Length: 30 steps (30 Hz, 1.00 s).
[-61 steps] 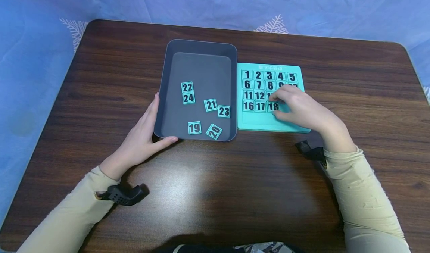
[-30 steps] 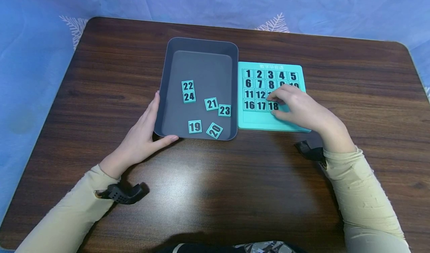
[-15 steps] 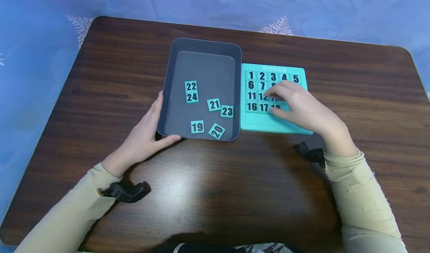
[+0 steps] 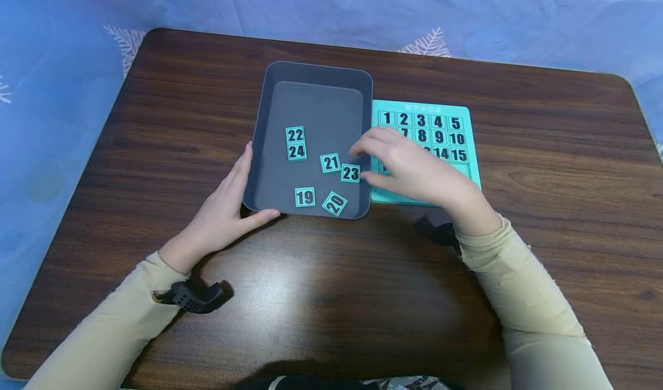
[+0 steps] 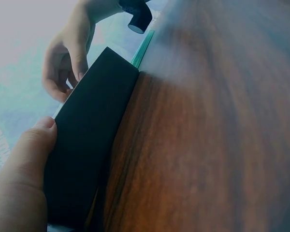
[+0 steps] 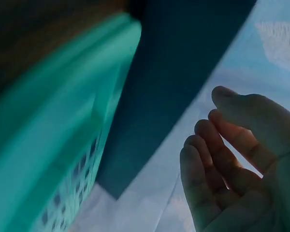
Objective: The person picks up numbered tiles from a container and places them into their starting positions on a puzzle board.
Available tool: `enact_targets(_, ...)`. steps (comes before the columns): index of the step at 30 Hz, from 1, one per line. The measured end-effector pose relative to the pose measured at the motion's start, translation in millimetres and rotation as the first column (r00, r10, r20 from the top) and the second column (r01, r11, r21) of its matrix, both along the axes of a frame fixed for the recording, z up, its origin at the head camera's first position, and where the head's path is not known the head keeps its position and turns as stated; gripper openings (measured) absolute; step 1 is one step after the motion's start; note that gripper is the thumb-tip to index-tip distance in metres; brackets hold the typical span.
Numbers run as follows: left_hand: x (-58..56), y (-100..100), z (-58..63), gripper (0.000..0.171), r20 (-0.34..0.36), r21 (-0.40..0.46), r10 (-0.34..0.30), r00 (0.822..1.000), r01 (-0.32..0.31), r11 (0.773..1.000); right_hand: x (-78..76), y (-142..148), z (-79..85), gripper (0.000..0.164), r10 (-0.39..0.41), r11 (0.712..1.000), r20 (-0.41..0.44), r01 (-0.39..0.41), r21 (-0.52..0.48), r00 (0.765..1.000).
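Note:
My left hand [image 4: 217,211] rests against the near left corner of a dark grey tray [image 4: 316,108], its fingers straight along the left side. In the left wrist view its thumb [image 5: 31,150] touches the rim. My right hand [image 4: 414,165] hovers over the tray's right rim, fingers loosely bent, close to number tile 23 [image 4: 350,174]. The right wrist view shows nothing between its fingers. Also in the tray lie tiles 22 [image 4: 295,134], 24 [image 4: 297,152], 21 [image 4: 330,163], 19 [image 4: 305,197] and 20 [image 4: 334,204]. The turquoise number board [image 4: 391,197] is partly hidden beneath my right hand.
The board stands against the tray's right side, with rows of numbered tiles in its upper part. Both are on a dark wooden table [image 4: 331,298]. A blue cloth [image 4: 311,4] hangs behind. Each wrist carries a black camera mount [image 4: 197,298].
My right hand has moved left from the board's fourth row, over the tile 18, to the tray's right rim. The left hand keeps its place on the tray; the tray's tiles lie as before.

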<state>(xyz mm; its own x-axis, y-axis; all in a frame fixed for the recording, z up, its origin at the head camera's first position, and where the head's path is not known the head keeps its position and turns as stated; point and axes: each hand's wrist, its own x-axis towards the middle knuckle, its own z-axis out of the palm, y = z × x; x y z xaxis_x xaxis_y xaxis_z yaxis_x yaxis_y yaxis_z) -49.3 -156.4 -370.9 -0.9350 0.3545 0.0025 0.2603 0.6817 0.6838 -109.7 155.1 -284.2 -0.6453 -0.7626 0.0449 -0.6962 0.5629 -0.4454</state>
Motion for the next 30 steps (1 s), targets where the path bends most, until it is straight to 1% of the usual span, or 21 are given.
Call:
enact_targets(8,-0.4,0.6,-1.2,0.105,-0.01,0.006,-0.007,1.0,0.007,1.0,5.8,-20.1,-9.5,0.029,0.126,0.991,0.071,-0.13,0.045,0.989)
enact_targets(13,-0.2,0.2,-0.6,0.105,-0.003,0.004,-0.002,1.0,0.002,1.0,8.0,-32.4,-16.2,0.027,0.171,0.982,0.064,-0.175,0.064,0.983)
enact_targets(17,0.1,0.1,-0.2,0.104,-0.001,0.008,-0.003,1.0,0.003,1.0,9.6,-44.8,-20.6,0.027,0.176,0.982,0.065,-0.18,0.054,0.982)
enact_targets(22,0.1,-0.3,0.1,0.104,-0.004,0.007,-0.006,1.0,0.006,1.0,11.2,-57.4,-24.1,0.033,0.154,0.986,0.079,-0.159,0.049,0.985)
enact_targets(26,-0.1,-0.7,0.5,0.103,-0.002,0.005,-0.007,1.0,0.007,1.0,10.9,-64.1,-27.8,0.037,0.124,0.988,0.086,-0.131,0.081,0.989)
enact_targets(30,0.0,-0.4,0.7,0.102,0.004,0.005,-0.011,1.0,0.011,1.0,10.2,-67.7,-31.1,0.036,0.104,0.986,0.101,-0.116,0.121,0.989)
